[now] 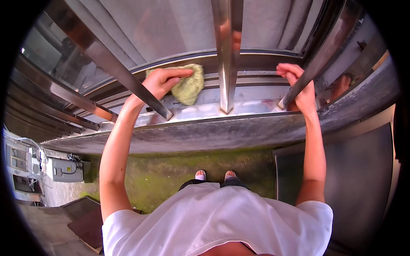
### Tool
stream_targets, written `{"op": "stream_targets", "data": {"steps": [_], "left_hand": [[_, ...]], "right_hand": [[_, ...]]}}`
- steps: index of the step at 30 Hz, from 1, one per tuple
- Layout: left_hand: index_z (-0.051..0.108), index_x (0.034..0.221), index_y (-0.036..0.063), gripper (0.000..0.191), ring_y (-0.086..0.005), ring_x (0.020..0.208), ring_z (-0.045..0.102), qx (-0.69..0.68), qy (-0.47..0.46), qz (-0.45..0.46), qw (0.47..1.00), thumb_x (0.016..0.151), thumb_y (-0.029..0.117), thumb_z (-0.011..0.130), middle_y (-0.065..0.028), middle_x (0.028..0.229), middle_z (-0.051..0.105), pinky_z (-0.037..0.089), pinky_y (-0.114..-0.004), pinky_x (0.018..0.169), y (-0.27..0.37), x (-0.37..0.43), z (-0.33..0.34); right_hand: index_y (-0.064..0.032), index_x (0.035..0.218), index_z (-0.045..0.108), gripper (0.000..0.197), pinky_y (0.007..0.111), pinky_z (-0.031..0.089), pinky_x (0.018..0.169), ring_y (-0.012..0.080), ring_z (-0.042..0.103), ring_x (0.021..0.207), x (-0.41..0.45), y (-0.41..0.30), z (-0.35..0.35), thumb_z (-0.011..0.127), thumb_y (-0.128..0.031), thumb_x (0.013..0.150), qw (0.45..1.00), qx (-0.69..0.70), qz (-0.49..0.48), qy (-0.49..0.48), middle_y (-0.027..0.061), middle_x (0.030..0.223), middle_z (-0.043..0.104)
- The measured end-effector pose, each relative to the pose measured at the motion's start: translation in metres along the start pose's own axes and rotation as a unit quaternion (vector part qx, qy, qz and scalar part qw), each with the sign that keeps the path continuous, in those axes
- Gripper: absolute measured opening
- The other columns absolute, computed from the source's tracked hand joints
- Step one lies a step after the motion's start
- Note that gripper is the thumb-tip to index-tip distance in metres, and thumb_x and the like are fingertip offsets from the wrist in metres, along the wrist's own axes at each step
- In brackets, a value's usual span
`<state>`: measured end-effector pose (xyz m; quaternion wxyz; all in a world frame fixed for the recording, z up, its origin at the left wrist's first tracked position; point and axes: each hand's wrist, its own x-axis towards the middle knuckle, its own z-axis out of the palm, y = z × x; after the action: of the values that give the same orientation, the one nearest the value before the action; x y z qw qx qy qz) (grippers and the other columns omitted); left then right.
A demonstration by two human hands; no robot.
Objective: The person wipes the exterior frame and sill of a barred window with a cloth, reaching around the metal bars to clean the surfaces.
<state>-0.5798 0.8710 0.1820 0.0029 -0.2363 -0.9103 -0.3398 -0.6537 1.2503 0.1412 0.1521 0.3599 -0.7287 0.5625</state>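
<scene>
My left hand (161, 81) reaches between two metal window bars and holds a crumpled yellow-green cloth (189, 84). The cloth lies against the window's track and sill, with its loose corner hanging toward the lower rail (205, 110). At the right, my right hand (296, 75) reaches past a slanted metal bar (315, 64), which crosses in front of it. Its fingers bend loosely toward the window side; the bar hides part of the palm, so whether it grips the bar cannot be seen. An upright metal bar (228, 64) stands between my hands.
Behind the bars are window glass (179, 28) and sliding tracks (256, 80). Below the rail runs a concrete ledge (205, 134). Mossy ground (153, 179) lies under my feet. A dark panel (339, 172) stands right; a white appliance (65, 169) and boards (86, 224) are left.
</scene>
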Motion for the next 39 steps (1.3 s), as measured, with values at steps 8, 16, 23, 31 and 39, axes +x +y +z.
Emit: {"op": "stream_targets", "data": {"steps": [8,16,23,31,39], "left_hand": [[0.051,0.127,-0.0007,0.036,-0.0191,0.115,0.053,-0.053,-0.123,0.022,0.991,0.091,0.003,0.045,-0.0121,0.123,0.059,0.038,-0.029,0.100,0.023,0.054,0.014],[0.043,0.132,-0.0012,0.039,-0.0204,0.126,0.044,-0.337,-0.152,0.011,0.929,0.096,0.012,0.045,-0.0120,0.133,0.049,0.032,-0.031,0.109,0.024,0.048,0.005],[0.044,0.130,-0.0041,0.037,-0.0214,0.120,0.050,-0.317,0.084,-0.033,0.944,0.097,0.013,0.042,-0.0165,0.128,0.053,0.037,-0.031,0.105,0.029,-0.017,-0.011],[0.049,0.122,-0.0067,0.033,-0.0275,0.117,0.053,-0.338,0.265,-0.026,0.903,0.095,0.011,0.045,-0.0202,0.121,0.057,0.042,-0.034,0.100,0.024,-0.053,-0.008],[0.056,0.114,-0.0020,0.024,-0.0176,0.106,0.057,-0.244,0.408,-0.051,0.878,0.094,0.007,0.048,-0.0141,0.116,0.060,0.042,-0.031,0.097,0.014,-0.098,0.018]], "right_hand": [[0.0034,0.113,0.060,0.024,0.027,0.048,0.087,0.0176,0.062,0.097,0.033,0.005,-0.002,0.050,-0.004,0.093,0.992,0.088,0.073,-0.052,0.0111,0.107,0.064],[-0.0065,0.106,0.067,0.025,0.027,0.049,0.080,0.0168,0.061,0.091,0.069,-0.009,0.037,0.066,-0.008,0.081,0.958,-0.046,-0.066,-0.275,0.0073,0.103,0.065],[-0.0186,0.121,0.057,0.036,0.038,0.043,0.089,0.0235,0.050,0.113,0.086,-0.003,0.070,0.057,-0.026,0.086,0.802,-0.296,-0.416,-0.310,0.0031,0.122,0.052],[-0.0143,0.112,0.057,0.035,0.032,0.043,0.077,0.0190,0.052,0.091,0.071,0.005,0.052,0.053,-0.012,0.077,0.749,-0.369,-0.472,-0.284,0.0032,0.098,0.052],[-0.0068,0.092,0.062,0.015,0.041,0.045,0.075,0.0299,0.055,0.085,0.001,0.006,-0.040,0.055,-0.010,0.079,0.774,-0.602,-0.191,-0.050,0.0122,0.088,0.057]]}}
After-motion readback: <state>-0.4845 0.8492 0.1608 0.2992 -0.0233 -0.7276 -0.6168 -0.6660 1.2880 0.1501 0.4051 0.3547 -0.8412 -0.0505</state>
